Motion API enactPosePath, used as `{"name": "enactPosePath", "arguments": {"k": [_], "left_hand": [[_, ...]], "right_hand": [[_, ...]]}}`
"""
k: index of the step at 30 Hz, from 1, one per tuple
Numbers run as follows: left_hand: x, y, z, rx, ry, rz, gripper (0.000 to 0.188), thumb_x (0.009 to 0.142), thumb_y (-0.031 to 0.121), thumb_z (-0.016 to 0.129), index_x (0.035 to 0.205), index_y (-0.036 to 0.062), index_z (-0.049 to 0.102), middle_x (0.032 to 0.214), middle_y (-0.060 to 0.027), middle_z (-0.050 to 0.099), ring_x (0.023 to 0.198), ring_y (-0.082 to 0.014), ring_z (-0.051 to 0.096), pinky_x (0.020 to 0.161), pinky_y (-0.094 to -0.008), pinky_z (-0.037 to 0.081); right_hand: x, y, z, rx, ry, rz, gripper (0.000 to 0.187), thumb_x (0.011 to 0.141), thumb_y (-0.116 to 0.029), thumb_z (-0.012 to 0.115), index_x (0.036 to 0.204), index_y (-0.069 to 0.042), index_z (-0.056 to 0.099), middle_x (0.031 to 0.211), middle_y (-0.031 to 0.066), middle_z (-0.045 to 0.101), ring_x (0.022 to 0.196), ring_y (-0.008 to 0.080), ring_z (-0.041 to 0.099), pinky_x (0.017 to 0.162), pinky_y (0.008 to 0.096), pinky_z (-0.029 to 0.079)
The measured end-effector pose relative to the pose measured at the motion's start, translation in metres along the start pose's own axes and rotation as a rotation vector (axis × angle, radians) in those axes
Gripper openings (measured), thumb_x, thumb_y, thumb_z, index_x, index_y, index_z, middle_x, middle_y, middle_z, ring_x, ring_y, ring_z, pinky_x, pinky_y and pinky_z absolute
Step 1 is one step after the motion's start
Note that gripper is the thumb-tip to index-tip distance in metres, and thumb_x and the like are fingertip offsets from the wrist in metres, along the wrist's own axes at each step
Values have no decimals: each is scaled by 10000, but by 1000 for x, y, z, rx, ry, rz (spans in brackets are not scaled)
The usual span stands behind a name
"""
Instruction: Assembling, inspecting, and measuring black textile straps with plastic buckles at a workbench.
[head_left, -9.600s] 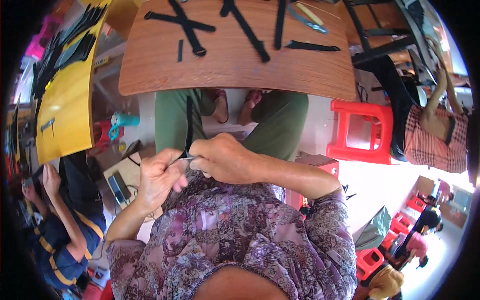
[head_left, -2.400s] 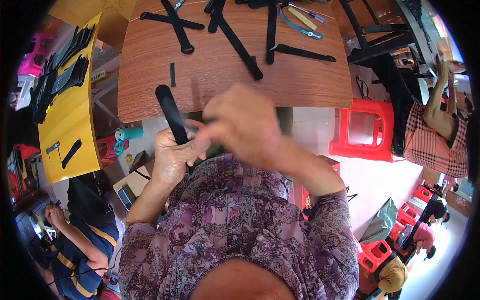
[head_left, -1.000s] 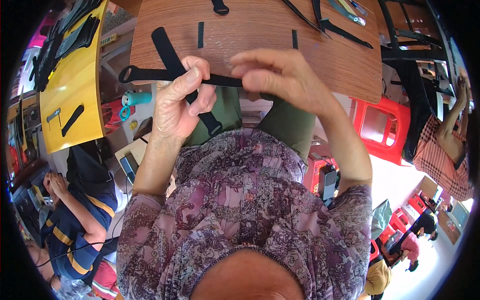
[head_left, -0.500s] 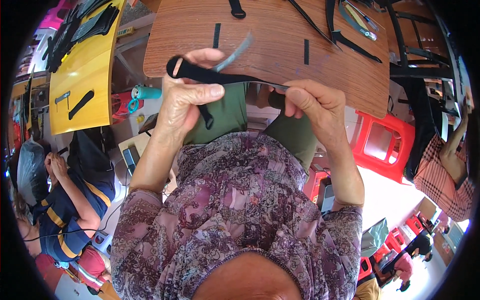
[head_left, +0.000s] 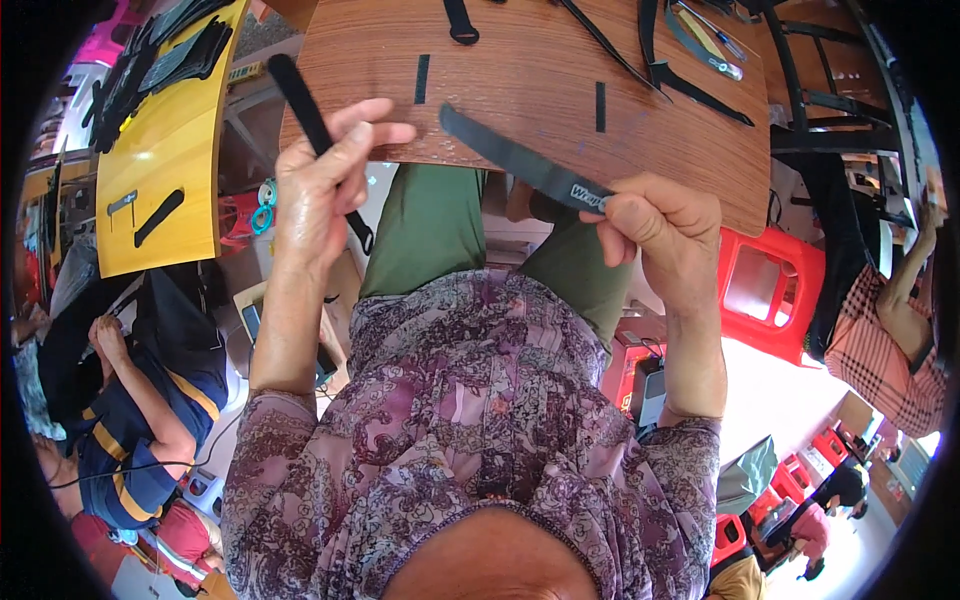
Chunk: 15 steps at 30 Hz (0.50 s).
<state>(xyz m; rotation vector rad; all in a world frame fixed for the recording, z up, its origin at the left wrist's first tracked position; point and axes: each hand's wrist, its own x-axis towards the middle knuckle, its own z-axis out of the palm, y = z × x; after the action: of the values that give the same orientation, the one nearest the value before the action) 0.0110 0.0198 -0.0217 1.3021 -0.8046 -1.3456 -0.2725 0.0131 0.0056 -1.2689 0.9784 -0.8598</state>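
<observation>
My left hand [head_left: 325, 180], at the table's near left corner, pinches a black fabric strap [head_left: 298, 100] between thumb and fingers. One rounded end sticks up past the fingers, and the slotted tail [head_left: 362, 232] hangs below the palm. The other fingers of this hand are stretched out. On the right, my right hand [head_left: 662, 228] grips one end of a dark grey strap [head_left: 510, 157] with a white printed label. Its rounded free end points up and left over the brown wooden table [head_left: 520, 60]. The two straps are apart.
Two short black strips [head_left: 422, 80] lie on the table. More black straps [head_left: 700, 95] and some pens [head_left: 725, 40] are at its far right. A yellow table [head_left: 165, 130] holds stacked black straps [head_left: 185, 60]. A red stool [head_left: 770, 290] stands right. Other people sit nearby.
My hands have drawn apart, and the black strap that stretched between them is now only in my left hand. The labelled grey strap shows clearly in my right hand.
</observation>
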Motion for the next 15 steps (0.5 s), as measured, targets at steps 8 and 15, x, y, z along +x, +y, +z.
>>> {"name": "enactPosePath", "arguments": {"k": [8,15], "left_hand": [[5,-11,16,-327,-271,-176,361,912,143,519,1185,-91,487,995,-211,639,389,0,285,377,-153,219],[10,-18,4,-340,-152,-100,181,884,91,561,1000,-47,543,804,-138,634,382,-24,297,372,-178,222]], "right_hand": [[-4,-5,-4,37,-110,18,241,875,-180,600,825,50,655,568,53,577,463,77,505,421,190,323],[2,3,-10,-13,-133,180,246,873,-192,605,815,41,657,517,35,548,422,56,461,393,183,295]]}}
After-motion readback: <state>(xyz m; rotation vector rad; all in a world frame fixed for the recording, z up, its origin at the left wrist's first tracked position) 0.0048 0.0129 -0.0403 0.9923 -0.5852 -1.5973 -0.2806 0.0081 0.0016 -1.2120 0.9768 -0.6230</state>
